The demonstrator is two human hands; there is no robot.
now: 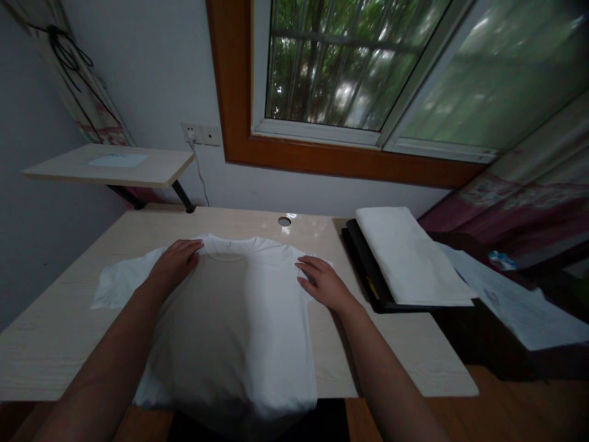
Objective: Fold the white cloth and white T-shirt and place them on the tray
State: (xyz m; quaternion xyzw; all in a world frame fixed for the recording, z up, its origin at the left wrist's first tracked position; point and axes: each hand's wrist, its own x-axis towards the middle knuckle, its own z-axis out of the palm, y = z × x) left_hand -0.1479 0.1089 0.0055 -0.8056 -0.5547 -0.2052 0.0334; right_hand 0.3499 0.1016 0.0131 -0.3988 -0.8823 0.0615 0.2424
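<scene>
The left hand (177, 261) lies palm down on the T-shirt's shoulder beside the collar, fingers nearly straight; the right hand (322, 281) rests at the opposite shoulder, fingers slightly bent. Whether either one pinches any cloth I cannot tell.

The white T-shirt (280, 331) is spread on the pale wood-grain desk (41, 350) — its neckline points away from the person, toward the wall, and its long axis runs from there to the near edge, where the hem reaches past the desktop. One short sleeve fans out to the left; the other is partly hidden by the right hand.

Right of the shirt, a white folded sheet (409, 258) lies on a black folder (363, 264). At the far left stands a raised shelf (165, 166) — a paper (118, 160) on top.
</scene>
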